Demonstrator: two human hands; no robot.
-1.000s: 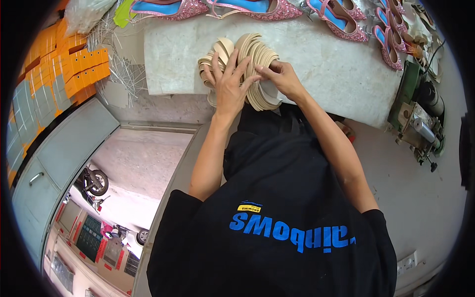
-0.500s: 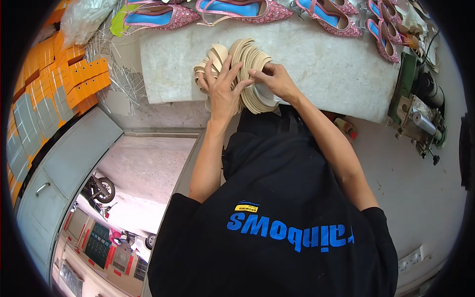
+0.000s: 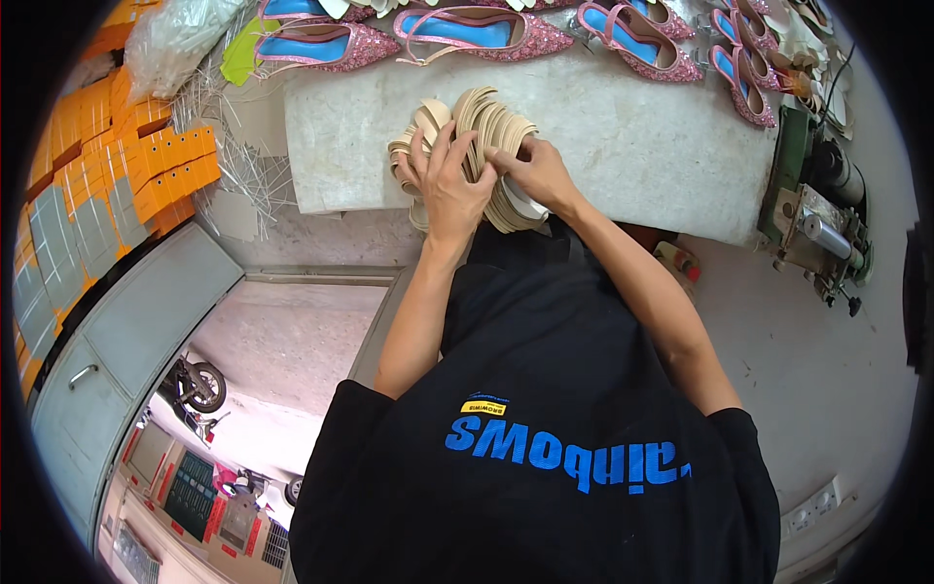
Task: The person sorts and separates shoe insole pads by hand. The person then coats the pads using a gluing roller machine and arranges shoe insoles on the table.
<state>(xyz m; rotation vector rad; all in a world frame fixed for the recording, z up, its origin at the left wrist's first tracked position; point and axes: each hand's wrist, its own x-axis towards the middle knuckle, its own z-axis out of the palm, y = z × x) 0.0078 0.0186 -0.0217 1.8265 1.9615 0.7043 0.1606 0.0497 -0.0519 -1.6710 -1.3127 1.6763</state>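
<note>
A thick bundle of thin beige insoles [image 3: 477, 105] stands on edge at the table's near side, fanned in curved layers. Next to it on the left is a smaller bundle of beige insoles [image 3: 401, 152]. My left hand [image 3: 455, 190] lies over both bundles, its fingers curled down onto the layers and gripping them. At the right side of the thick bundle, my right hand [image 3: 540, 175] pinches layers, with thumb and forefinger close to my left thumb. The exact pieces between those fingertips are hidden.
Pink glittery shoes [image 3: 525, 37] with blue insides line the table's [image 3: 662, 146] far edge. A green and metal machine [image 3: 827, 214] stands at the right. Orange boxes [image 3: 175, 161] are stacked at the left, near loose white strips [image 3: 248, 180] and a grey door [image 3: 136, 321].
My two hands have come slightly closer together on the insoles, the left one shifting a little to the right. The view has tilted slightly.
</note>
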